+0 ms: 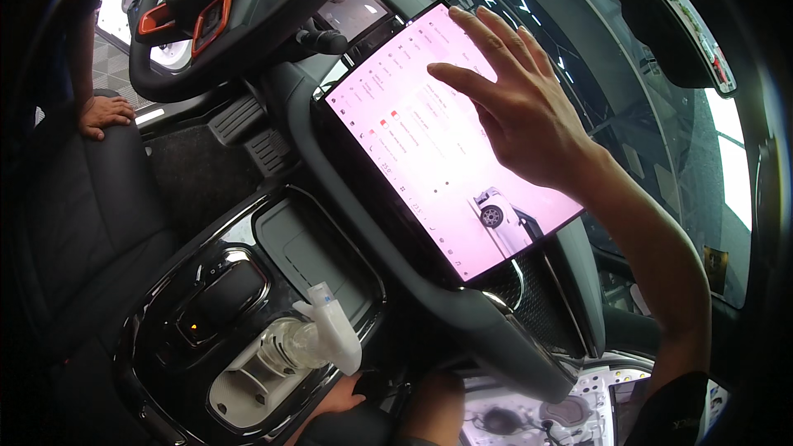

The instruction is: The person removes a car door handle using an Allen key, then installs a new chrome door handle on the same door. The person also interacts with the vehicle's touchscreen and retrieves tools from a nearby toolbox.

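Observation:
My right hand is over the upper part of a large touchscreen on the dashboard. Its thumb and fingers are spread, with nothing between them; whether a fingertip touches the glass I cannot tell. The lit pinkish-white screen shows menu lines, small red switches and a picture of a car. Low in the view, my left hand lies beside the centre console, fingers stretched out and holding nothing. Close to it, a clear spray bottle with a white trigger head stands in the console's cup holder.
At the far left, another person's hand rests on the black driver's seat. The steering wheel with orange-trimmed spokes is beyond the console. A rear-view mirror hangs at the upper right, and an unlined door stands near the bottom.

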The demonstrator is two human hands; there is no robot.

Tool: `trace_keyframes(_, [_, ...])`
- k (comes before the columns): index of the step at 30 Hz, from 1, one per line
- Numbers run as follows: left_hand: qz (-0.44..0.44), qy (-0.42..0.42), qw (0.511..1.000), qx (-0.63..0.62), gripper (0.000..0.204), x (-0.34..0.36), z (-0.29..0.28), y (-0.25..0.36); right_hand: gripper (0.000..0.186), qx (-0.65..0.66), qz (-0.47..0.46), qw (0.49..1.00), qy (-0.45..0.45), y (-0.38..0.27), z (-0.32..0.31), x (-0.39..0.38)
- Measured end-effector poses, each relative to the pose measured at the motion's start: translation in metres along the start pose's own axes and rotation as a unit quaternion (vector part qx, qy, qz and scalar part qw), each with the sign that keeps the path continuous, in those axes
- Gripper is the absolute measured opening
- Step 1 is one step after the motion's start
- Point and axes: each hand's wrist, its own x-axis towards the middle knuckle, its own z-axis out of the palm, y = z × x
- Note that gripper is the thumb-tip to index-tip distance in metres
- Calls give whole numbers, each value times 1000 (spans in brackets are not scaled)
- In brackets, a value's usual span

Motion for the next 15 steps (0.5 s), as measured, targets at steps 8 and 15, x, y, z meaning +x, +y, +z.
trace_keyframes(8, [-15,-11,999,45,74,4,7,-9,53,13,-12,1000,10,-4,3,3])
trace_keyframes(15, [-8,-1,1000,29,76,3,8,-10,59,15,-9,1000,8,-5,4,5])
